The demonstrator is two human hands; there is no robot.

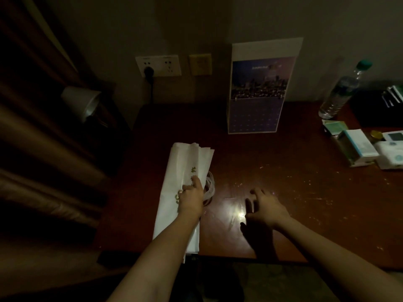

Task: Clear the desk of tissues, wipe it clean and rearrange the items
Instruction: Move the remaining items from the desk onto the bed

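- Dark red-brown wooden tabletop (283,192): the surface to be cleared and wiped fills the middle of the head view. No loose tissue shows on it, so the clearing step looks done, though the far right is too dim to be sure.
- Pale specks and streaks (309,182) lie scattered over the right half of the wood. No cloth is in view, so I judge the wiping unfinished or not yet begun.
- Flat white paper bag with green print (185,162): it lies lengthwise near the left edge, with its near end overhanging the front edge. Its white cord handles (210,186) spill out on the right side.
- Left hand (192,197): it sits on the bag with the fingers bent down into the paper, seemingly gripping it, perhaps to straighten or shift it.
- Right hand (266,205): its fingers are spread wide and it holds nothing. It is low over the bare wood beside a bright glare spot; whether it touches, I cannot tell.
- Upright blue desk calendar (259,90) stands at the back. A clear plastic water bottle with a green cap (340,90) and a cluster of small white and teal boxes (357,149) crowd the right side, apparently still to be arranged.
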